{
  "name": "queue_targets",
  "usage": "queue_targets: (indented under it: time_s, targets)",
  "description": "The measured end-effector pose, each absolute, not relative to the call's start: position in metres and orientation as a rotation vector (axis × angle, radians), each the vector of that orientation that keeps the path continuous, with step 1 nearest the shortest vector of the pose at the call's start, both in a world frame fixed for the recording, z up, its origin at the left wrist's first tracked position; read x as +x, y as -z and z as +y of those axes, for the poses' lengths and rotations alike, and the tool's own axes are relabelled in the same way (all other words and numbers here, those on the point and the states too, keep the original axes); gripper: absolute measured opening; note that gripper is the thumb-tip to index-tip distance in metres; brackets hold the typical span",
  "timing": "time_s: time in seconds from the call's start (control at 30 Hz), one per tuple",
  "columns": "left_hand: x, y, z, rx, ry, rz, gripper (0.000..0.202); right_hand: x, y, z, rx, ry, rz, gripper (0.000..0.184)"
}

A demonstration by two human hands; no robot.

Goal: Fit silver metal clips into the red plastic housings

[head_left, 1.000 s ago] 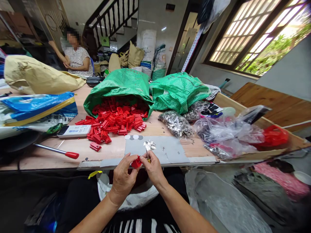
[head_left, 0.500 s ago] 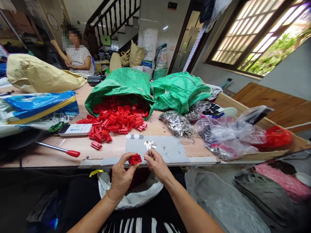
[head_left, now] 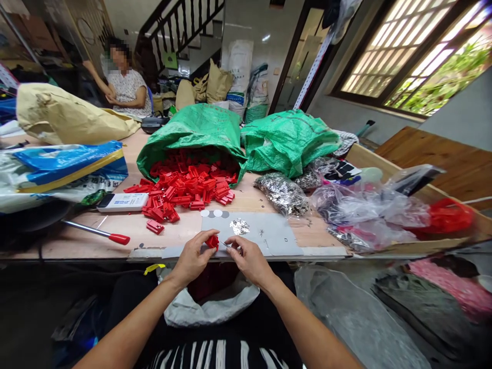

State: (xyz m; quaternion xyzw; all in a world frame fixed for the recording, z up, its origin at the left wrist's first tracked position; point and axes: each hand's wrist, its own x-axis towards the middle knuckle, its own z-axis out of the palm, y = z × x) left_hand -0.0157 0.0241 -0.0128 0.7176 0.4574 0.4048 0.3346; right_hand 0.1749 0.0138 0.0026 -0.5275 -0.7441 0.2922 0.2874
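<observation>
A long wooden worktable (head_left: 115,233) fills the view. On it a green woven sack (head_left: 194,130) lies on its side and spills a heap of small red plastic clips (head_left: 184,187) toward the near edge. Right of the heap sit clear bags of tiny shiny metal parts (head_left: 282,192). A grey card sheet (head_left: 265,236) lies at the near edge, with a little pile of silver metal pieces (head_left: 239,226) on it.

Just above that edge, the left hand (head_left: 192,259) pinches one small red plastic clip (head_left: 212,241) between thumb and fingertips. The right hand (head_left: 248,259) is closed narrowly on a thin metal sliver (head_left: 226,245) whose tip points at the clip, almost touching it.

The risk, as I judge it: both grips are fingertip-only, so a slight twist could drop the sliver into the white bag (head_left: 207,310) on the lap.
</observation>
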Motion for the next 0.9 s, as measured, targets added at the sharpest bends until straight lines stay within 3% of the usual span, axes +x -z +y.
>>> queue_targets:
  time_s: [0.23, 0.9]
  targets:
    - [-0.015, 0.015, 0.032, 1.973, -0.953, 1.123, 0.048, 0.176, 0.0, 0.015, -1.417, -0.717, -2.103, 0.016]
    - [-0.021, 0.02, 0.039, 1.96, -0.888, 1.107, 0.036, 0.174, -0.002, 0.017, -1.506, -0.697, -2.239, 0.017]
